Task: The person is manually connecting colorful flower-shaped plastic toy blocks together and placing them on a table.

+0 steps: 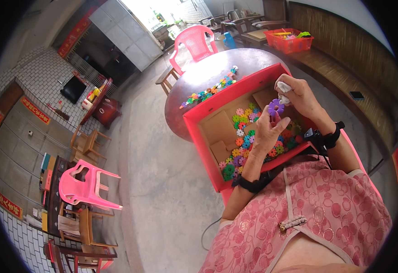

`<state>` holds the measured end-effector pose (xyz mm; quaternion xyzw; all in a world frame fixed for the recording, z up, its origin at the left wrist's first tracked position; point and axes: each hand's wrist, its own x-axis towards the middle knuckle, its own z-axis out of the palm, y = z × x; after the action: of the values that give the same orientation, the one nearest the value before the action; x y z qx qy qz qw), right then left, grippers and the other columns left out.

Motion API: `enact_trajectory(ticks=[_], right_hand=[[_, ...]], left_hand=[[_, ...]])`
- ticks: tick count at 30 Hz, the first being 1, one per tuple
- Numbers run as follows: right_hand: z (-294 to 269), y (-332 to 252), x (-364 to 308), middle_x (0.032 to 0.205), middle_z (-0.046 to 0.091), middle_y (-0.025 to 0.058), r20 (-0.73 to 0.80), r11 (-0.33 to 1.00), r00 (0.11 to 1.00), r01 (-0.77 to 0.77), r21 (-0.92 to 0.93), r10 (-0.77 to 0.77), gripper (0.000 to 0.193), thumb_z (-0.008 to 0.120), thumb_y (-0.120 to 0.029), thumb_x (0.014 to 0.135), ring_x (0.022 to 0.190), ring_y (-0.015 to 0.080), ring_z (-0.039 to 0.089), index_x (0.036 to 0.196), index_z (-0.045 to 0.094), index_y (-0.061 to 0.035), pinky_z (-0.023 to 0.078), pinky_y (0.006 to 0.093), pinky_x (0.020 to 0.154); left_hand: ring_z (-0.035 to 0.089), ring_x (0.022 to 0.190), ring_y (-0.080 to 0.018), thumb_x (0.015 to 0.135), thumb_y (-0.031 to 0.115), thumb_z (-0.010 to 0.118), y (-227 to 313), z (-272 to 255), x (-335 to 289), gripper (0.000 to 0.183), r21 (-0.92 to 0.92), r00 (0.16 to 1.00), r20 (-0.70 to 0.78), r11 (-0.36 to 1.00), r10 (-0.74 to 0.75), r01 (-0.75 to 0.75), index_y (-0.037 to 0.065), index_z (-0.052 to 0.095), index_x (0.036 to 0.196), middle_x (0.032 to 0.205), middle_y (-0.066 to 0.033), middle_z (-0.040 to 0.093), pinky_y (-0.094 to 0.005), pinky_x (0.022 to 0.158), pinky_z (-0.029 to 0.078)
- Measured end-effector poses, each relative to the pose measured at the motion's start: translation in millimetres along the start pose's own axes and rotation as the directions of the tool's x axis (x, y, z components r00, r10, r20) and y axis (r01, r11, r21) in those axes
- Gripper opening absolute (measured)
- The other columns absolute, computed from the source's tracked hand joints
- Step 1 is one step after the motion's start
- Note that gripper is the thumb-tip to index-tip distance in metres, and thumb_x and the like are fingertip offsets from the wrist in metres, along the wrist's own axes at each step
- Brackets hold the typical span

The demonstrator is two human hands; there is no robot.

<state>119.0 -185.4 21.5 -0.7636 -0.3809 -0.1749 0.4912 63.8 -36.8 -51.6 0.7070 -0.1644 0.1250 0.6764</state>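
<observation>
A purple flower-shaped plastic piece (276,108) is pinched in the fingers of my left hand (268,131). Close beside it, my right hand (299,96) is closed on a crumpled white cloth (283,89), which hangs right by the purple piece. Both hands are over a red cardboard box (204,160) that rests on my lap. Many flower-shaped pieces (239,142) in mixed colours lie loose on the brown cardboard bottom. Part of the pile is hidden under my left hand and wrist.
A round table (180,101) stands beyond the box, with a row of coloured flower pieces (212,90) on it. Behind it is a pink plastic chair (195,44). A red basket (290,42) and a phone (356,95) sit on the wooden bench (333,73) at right.
</observation>
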Motion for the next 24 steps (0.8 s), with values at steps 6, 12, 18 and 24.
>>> enact_trajectory(ticks=[6, 12, 18, 24], right_hand=[[6, -21, -3, 0.082, 0.059, 0.0109, -0.025, 0.988, 0.999, 0.038, 0.149, -0.035, 0.011, 0.057, -0.008, 0.089, 0.076, 0.0218, 0.058, 0.098, 0.054, -0.0018, 0.046, 0.0314, 0.070], [11, -14, -9, 0.105, 0.056, 0.0143, 0.149, 0.951, 0.956, 0.274, -0.142, -0.253, 0.027, 0.055, 0.000, 0.080, 0.087, 0.0349, 0.061, 0.107, 0.055, -0.0024, 0.049, 0.0405, 0.078], [9, -9, -9, 0.090, 0.061, 0.0177, 0.270, 0.901, 0.949, 0.253, -0.353, -0.161, 0.017, 0.055, -0.003, 0.079, 0.084, 0.0356, 0.062, 0.096, 0.056, -0.0022, 0.049, 0.0431, 0.070], [11, -17, -9, 0.082, 0.061, 0.0193, 0.167, 0.941, 0.979, 0.159, -0.298, -0.113, 0.012, 0.056, -0.003, 0.081, 0.079, 0.0370, 0.061, 0.092, 0.054, -0.0017, 0.048, 0.0415, 0.065]], left_hand=[[0.046, 0.069, -0.0101, 0.088, 0.016, 0.056, 4, 1, 1, 0.023, -0.145, 0.998, -0.051, 0.989, -0.038, 0.030, 0.003, 0.051, 0.106, 0.080, -0.0010, 0.049, -0.0266, 0.065, 0.042], [0.056, 0.054, -0.0166, 0.083, 0.011, 0.063, 6, 2, -1, 0.025, 0.344, 0.970, -0.202, 0.937, 0.135, -0.059, 0.004, 0.057, 0.107, 0.076, -0.0052, 0.060, -0.0307, 0.055, 0.045], [0.058, 0.075, -0.0278, 0.073, 0.009, 0.068, 1, -1, 2, 0.026, 0.692, 0.885, -0.188, 0.696, 0.426, -0.188, 0.006, 0.059, 0.097, 0.075, -0.0092, 0.061, -0.0378, 0.065, 0.045], [0.056, 0.072, -0.0320, 0.072, 0.005, 0.063, 11, 3, 0, 0.020, 0.492, 0.979, -0.142, 0.868, 0.148, -0.060, 0.003, 0.055, 0.090, 0.076, -0.0111, 0.054, -0.0422, 0.064, 0.044]])
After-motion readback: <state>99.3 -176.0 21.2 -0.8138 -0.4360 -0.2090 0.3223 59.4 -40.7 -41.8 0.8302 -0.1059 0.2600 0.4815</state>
